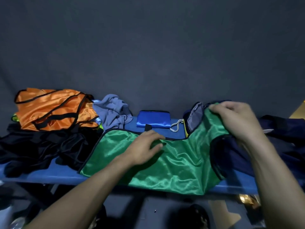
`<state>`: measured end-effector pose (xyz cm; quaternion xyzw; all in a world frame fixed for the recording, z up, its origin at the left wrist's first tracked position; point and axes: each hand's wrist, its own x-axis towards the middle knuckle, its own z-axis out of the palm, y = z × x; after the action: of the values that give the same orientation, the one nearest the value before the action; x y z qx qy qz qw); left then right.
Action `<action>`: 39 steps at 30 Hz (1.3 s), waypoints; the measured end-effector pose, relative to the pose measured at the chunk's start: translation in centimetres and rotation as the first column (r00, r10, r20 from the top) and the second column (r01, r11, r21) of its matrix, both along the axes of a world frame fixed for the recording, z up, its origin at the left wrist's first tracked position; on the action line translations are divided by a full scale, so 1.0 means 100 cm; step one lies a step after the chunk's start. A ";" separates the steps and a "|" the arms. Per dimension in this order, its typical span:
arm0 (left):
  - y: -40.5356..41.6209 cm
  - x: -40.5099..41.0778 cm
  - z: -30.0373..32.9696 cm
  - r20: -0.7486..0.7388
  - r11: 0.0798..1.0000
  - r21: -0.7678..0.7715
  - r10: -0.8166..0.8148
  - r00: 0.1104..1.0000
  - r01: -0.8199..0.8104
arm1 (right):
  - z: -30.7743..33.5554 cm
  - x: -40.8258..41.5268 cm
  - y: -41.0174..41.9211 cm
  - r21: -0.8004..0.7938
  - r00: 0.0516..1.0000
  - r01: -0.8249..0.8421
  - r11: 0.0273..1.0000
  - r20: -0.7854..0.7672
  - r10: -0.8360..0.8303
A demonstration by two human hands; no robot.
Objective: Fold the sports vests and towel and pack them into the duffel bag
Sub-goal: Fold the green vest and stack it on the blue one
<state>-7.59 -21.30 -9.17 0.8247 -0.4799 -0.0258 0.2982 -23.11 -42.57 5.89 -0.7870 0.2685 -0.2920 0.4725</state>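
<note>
We see the green vest [173, 164] spread across the blue bench [54, 175], its right end draped over the navy duffel [280, 146]. The left hand [145, 148] lies flat and unclenched on the vest near its upper hem, while the right hand [237, 119] pinches the vest's far corner above the duffel. Left of the green vest sit a black heap [41, 146], an orange vest [54, 108] and the grey towel [113, 111]; behind it lies a folded blue vest [153, 119].
</note>
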 end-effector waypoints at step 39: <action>0.099 0.079 -0.014 -0.537 0.666 -0.044 0.612 0.580 -0.744 | -0.137 0.126 0.015 -0.303 0.663 -0.592 0.747 -0.709 0.238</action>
<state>0.31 -11.40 -10.61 0.8637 -0.0332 -0.0470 0.5007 -10.54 -41.09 -7.83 -0.9733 0.1279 0.0495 0.1839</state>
